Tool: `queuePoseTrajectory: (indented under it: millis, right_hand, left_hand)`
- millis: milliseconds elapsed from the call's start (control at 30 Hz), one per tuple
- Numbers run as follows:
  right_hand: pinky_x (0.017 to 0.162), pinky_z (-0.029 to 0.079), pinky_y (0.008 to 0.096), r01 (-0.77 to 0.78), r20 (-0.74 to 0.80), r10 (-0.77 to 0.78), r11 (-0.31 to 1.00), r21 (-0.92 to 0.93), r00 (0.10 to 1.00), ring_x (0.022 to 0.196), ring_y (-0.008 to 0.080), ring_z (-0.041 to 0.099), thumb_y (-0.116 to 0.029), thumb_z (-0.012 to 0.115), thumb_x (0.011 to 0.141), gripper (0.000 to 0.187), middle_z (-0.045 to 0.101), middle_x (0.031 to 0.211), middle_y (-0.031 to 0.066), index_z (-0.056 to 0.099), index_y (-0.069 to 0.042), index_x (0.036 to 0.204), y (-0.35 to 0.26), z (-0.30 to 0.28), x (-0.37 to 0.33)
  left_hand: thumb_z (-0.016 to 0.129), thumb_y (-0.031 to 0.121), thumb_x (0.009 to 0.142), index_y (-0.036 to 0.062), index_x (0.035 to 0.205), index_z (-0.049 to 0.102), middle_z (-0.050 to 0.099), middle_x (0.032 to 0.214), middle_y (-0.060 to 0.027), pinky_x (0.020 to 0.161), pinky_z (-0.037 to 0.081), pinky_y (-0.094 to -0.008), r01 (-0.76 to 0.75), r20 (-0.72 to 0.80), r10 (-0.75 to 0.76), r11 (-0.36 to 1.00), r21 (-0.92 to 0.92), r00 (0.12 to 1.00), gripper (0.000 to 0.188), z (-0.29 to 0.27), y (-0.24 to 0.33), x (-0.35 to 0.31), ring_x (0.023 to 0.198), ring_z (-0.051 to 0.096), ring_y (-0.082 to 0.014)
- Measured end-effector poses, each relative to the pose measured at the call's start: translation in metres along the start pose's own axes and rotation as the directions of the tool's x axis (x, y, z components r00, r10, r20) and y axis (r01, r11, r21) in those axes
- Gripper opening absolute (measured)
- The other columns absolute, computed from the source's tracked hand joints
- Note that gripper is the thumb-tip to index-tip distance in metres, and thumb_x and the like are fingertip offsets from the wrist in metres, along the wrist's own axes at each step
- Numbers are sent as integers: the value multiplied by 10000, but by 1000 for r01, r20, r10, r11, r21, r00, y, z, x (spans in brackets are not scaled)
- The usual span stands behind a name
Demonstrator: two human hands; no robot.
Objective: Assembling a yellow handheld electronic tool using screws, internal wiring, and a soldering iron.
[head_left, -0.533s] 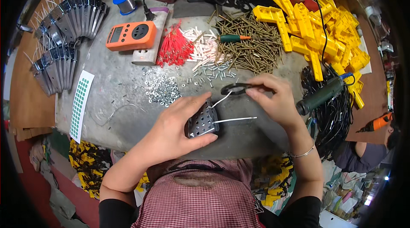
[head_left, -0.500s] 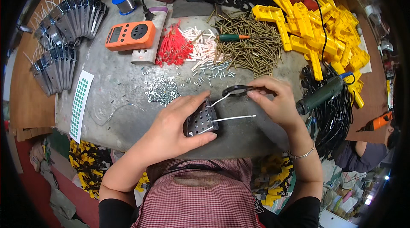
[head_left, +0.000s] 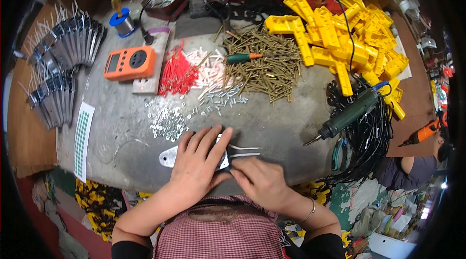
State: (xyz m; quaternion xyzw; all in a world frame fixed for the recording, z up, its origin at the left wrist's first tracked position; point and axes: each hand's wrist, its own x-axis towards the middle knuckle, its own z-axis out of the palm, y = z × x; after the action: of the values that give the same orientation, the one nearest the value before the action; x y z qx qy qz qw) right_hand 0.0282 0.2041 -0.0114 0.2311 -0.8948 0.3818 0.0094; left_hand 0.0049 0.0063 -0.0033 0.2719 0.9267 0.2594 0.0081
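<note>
My left hand (head_left: pixel 196 167) lies over a flat silver metal part (head_left: pixel 167 158) on the bench, its fingers across the top and its thumb at the near side. The part has a rounded left end with a hole; my fingers cover most of its middle. Two white wires (head_left: pixel 247 154) stick out to the right from its far right side. Close against that right end, my right hand (head_left: pixel 262 181) is closed with its fingers curled and somewhat blurred. What it pinches, if anything, is hidden.
Beyond my hands lie small nuts (head_left: pixel 167 121), screws (head_left: pixel 221 99), red-wired parts (head_left: pixel 177 72) and long brass-coloured screws (head_left: pixel 264 65). Yellow plastic housings (head_left: pixel 340 31) heap at the right, above a green electric screwdriver (head_left: pixel 349 116) and pliers (head_left: pixel 340 154). An orange meter (head_left: pixel 130 63) stands left.
Both hands have come nearer to me, and my right hand has moved left to the part. The black piece it held is out of sight. The part now lies with its silver plate showing.
</note>
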Motion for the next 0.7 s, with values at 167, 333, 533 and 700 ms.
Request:
queuePoseTrajectory:
  millis: [167,333,533,700]
  right_hand:
    - [693,540,354,184,-49,-187,981,-60,981,818,265,686,-68,629,853,165,685,909,110,677,-51,1010,44,-67,46]
    - [807,515,442,-248,-312,41,710,-659,949,919,353,624,-120,693,747,328,634,978,181,626,-21,1053,153,-128,126]
    - [784,536,421,-239,-236,74,524,-818,969,953,307,619,-190,689,734,214,640,958,145,659,-36,880,171,-116,157]
    - [708,510,392,-463,-508,269,832,-306,819,755,302,646,-288,691,803,290,671,805,160,649,-5,849,200,-142,149]
  left_hand:
    - [810,336,646,38,1353,461,496,1312,-169,1013,346,-500,-36,-42,38,998,47,998,842,10,2,0,1186,488,-352]
    - [785,274,690,62,1256,533,543,1175,-136,934,379,-475,-106,-75,109,993,46,991,655,18,6,1,1069,532,-321]
    - [751,390,739,59,1337,489,506,1339,-153,999,361,-471,-63,-4,63,998,16,998,732,10,3,-8,1223,494,-340]
    - [690,497,773,72,1405,441,440,1448,-135,1012,359,-475,-109,43,110,993,-35,993,801,8,0,-7,1314,442,-316]
